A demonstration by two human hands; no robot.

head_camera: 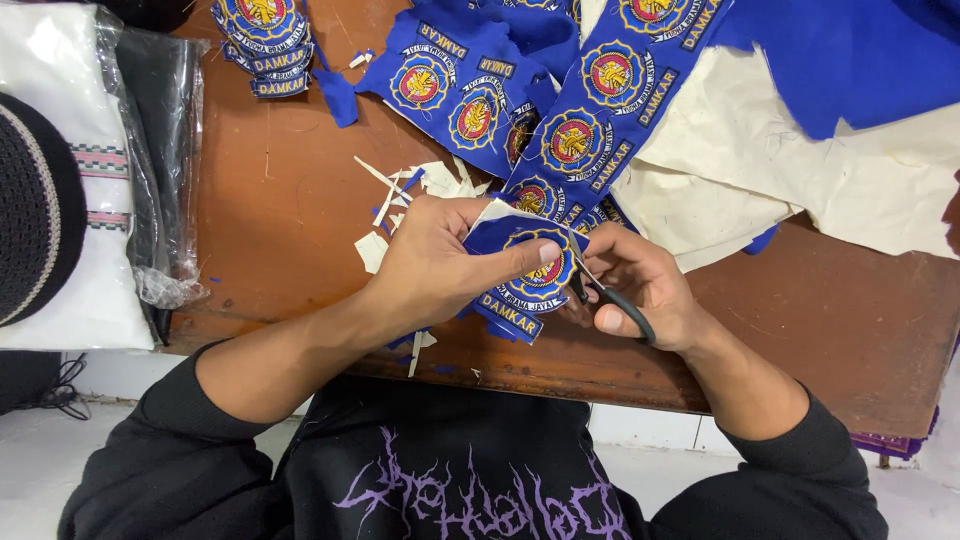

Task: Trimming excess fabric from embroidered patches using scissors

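Left hand [440,262] clamped on a blue embroidered patch [520,275], thumb pressed flat across its round yellow-and-red emblem, fingers curled behind the cloth. Patch held just above the near edge of the table [280,200], tilted, white backing showing along its upper edge. Right hand [640,285] closed around the black handles of small scissors [600,290], blades meeting the right rim of the patch; tips largely hidden behind the cloth, so how far apart cannot be told. Both forearms bare, black sleeves pushed up toward the elbows.

Just beyond the left hand, a scatter of white and blue offcuts [410,190] on the brown wood, a few more slivers at the table's near edge under the wrist. Farther out, a long blue strip of uncut patches [590,110] running diagonally toward the top, over cream backing fabric [760,170] and a plain blue cloth [850,55] at upper right. At top left, a small stack of trimmed patches [265,40]. Along the left edge, folded white cloth in a clear plastic bag [90,180], beside it a dark knitted cap [35,210].
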